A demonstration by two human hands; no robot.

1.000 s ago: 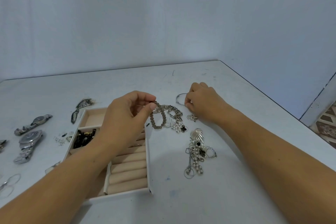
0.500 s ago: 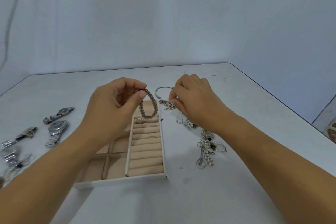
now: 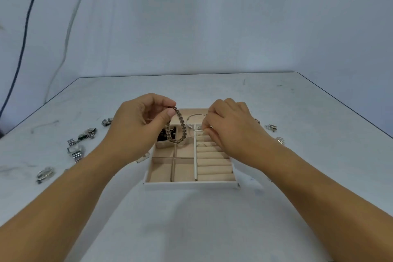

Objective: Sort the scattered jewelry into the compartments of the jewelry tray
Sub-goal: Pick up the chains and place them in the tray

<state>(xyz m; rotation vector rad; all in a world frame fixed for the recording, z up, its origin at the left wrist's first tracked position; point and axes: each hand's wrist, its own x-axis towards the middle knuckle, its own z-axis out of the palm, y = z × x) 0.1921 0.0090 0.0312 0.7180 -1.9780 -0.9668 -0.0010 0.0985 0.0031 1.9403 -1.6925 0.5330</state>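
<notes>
On the scuffed white table [image 3: 212,219], left hand [image 3: 136,132] pinches bracelet [image 3: 176,132]; right hand [image 3: 231,132] grips bangle [image 3: 192,120].

Both forearms outstretched, left hand [image 3: 138,125] and right hand [image 3: 231,130] each in pinched grip.

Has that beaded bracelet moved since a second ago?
Yes. The beaded bracelet, pinched in the left hand, was beyond the tray's right side; now it hangs over the tray's compartments.

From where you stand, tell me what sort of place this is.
Probably a plain staged work area, not a lived-in room: a bare white table against a blank pale wall with cables hanging down, and only a jewelry tray and scattered pieces.
</notes>
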